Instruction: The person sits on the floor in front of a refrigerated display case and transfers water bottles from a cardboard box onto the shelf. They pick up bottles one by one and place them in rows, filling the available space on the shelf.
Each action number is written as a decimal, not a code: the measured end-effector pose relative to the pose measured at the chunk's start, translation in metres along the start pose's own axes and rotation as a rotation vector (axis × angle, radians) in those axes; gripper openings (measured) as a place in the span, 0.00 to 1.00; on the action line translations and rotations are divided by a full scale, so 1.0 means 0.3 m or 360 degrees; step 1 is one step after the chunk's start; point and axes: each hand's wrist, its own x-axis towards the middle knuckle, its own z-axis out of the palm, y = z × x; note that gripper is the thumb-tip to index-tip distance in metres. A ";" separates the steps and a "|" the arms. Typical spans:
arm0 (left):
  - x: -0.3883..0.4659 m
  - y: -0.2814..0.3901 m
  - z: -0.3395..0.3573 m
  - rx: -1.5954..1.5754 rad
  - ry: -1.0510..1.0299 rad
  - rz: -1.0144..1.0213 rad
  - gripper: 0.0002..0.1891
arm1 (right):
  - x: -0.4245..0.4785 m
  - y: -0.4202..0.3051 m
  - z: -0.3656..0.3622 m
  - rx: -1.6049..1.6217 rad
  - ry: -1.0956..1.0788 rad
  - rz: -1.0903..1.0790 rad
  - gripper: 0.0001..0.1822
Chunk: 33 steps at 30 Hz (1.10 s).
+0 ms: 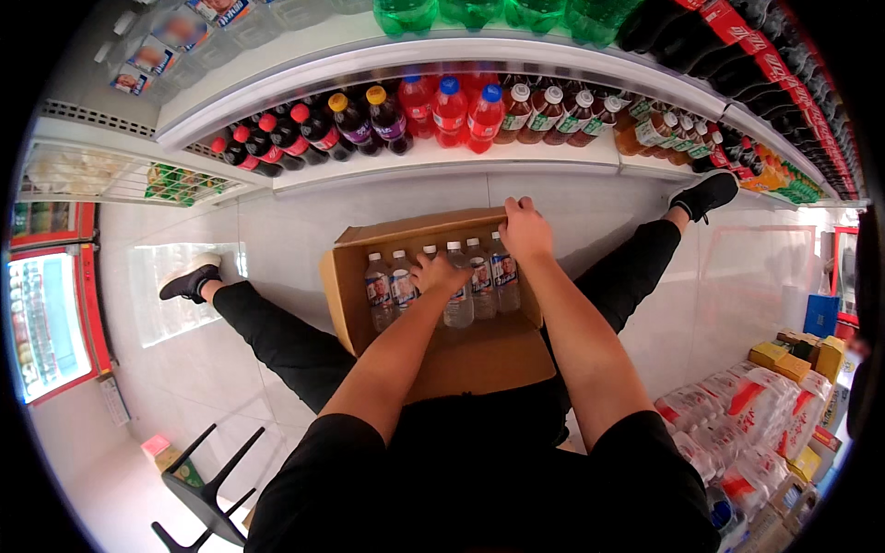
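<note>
An opened cardboard box point(477, 363) lies between my legs, its near flap folded toward me. Inside, several clear plastic bottles with white caps and printed labels lie in a row, among them a bottle at the left end point(378, 290) and one at the right end point(505, 269). My left hand point(442, 274) reaches into the box over the middle bottles, fingers spread across them. Whether it grips a bottle point(458, 311) there is not clear. At the box's far right corner, my right hand point(527, 231) holds the cardboard edge, with fingertips over the rim.
Ahead, a low white shelf point(442, 166) carries cola bottles point(276, 135), red drinks point(449, 114) and brown tea-coloured drinks point(546, 114). Green bottles point(470, 14) stand above. A black stool point(207, 491) lies behind left; shrink-wrapped bottle packs point(753, 408) are stacked right. A lit fridge point(52, 325) stands left.
</note>
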 end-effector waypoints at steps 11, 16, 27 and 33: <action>-0.003 -0.072 0.081 0.0138 0.0370 0.0281 0.46 | 0.006 -0.005 0.005 -0.0070 -0.0006 0.0003 0.18; 0.020 -0.076 0.114 0.0299 0.0378 0.0334 0.51 | 0.005 -0.003 0.001 -0.0059 -0.0013 -0.0018 0.19; -0.002 -0.074 0.141 0.0850 0.0704 0.0897 0.42 | 0.001 -0.010 -0.002 -0.0058 -0.0012 0.0010 0.18; -0.001 -0.074 0.101 0.1257 0.0484 0.1312 0.44 | -0.003 -0.010 -0.009 -0.0059 -0.0009 0.0025 0.17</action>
